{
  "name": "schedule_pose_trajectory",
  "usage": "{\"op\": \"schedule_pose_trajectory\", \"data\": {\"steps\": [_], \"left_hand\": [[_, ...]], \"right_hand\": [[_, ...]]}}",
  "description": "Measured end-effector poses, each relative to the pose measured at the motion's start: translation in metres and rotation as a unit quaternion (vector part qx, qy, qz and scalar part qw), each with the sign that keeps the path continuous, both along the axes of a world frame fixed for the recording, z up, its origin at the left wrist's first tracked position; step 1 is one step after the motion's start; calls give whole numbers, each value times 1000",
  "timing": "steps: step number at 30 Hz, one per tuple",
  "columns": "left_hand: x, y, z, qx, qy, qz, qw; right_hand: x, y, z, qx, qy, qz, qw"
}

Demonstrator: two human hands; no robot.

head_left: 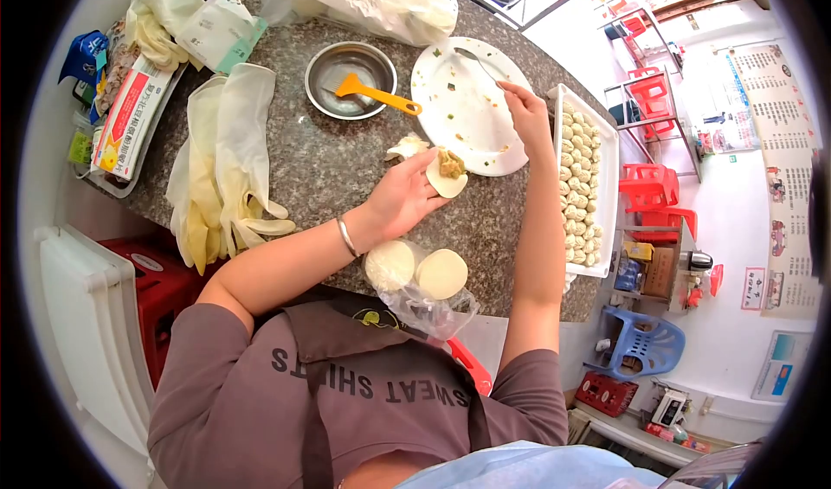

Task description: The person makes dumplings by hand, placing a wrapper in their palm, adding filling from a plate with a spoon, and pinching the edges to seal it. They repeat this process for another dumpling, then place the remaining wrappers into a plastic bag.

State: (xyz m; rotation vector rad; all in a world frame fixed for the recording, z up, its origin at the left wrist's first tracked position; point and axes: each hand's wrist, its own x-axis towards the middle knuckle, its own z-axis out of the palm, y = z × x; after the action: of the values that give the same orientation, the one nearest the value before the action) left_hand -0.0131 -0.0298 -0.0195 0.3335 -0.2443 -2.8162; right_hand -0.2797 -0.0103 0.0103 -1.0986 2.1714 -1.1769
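My left hand holds a round dumpling wrapper on its fingers, with a lump of brownish filling on it. Between the fingers of my right hand is a slim metal spoon, its far end over a white plate. Bits of green and filling are scattered on that plate. Close to my body, two stacks of round wrappers sit in a clear plastic bag. A pale scrap of dough or wrapping lies just beyond my left hand.
A white tray of many folded dumplings stands right of the plate. An orange brush rests across a metal bowl. Pale gloves lie at left, near a box. A plastic bag lies at the back.
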Motion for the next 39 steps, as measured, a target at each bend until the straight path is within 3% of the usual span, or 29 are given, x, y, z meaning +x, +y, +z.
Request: {"op": "schedule_pose_trajectory", "data": {"steps": [3, 9, 13, 14, 19, 21, 22, 25, 29, 33, 35, 37, 39], "left_hand": [[2, -1, 5, -5, -5, 6, 1000], [2, -1, 4, 9, -5, 6, 1000], [0, -1, 0, 1, -4, -2, 1000], [0, -1, 0, 1, -5, -5, 1000], [1, -2, 0, 7, -1, -1, 1000], [1, -1, 2, 10, -4, 3, 1000], [1, -1, 3, 15, -7, 4, 1000], [1, 0, 6, 7, -13, 7, 1000], [-2, 0, -2, -6, -18, -2, 1000], [-2, 0, -4, -14, -8, 5, 1000], [-1, -1, -4, -18, -6, 6, 1000], [-1, -1, -2, -1, -10, 4, 1000], [-1, -1, 2, 0, -15, 13, 1000]], "right_hand": [[10, -13, -1, -16, -16, 22, 999], [8, 15, 28, 105, -34, 120, 987], [2, 25, 44, 145, -12, 84, 986], [0, 21, 33, 71, -13, 61, 996], [2, 15, 26, 38, 1, 26, 999], [7, 31, 38, 153, 6, 69, 986], [3, 41, 41, 169, -15, 123, 978], [-4, 61, 47, 175, -74, 142, 971], [-2, 46, 36, 63, -51, 48, 996], [-8, 19, 11, 23, -73, 18, 997], [-1, 10, 10, 28, -25, 25, 999], [7, 15, 27, 41, -9, 54, 998], [5, 23, 48, 172, -58, 144, 973]]}}
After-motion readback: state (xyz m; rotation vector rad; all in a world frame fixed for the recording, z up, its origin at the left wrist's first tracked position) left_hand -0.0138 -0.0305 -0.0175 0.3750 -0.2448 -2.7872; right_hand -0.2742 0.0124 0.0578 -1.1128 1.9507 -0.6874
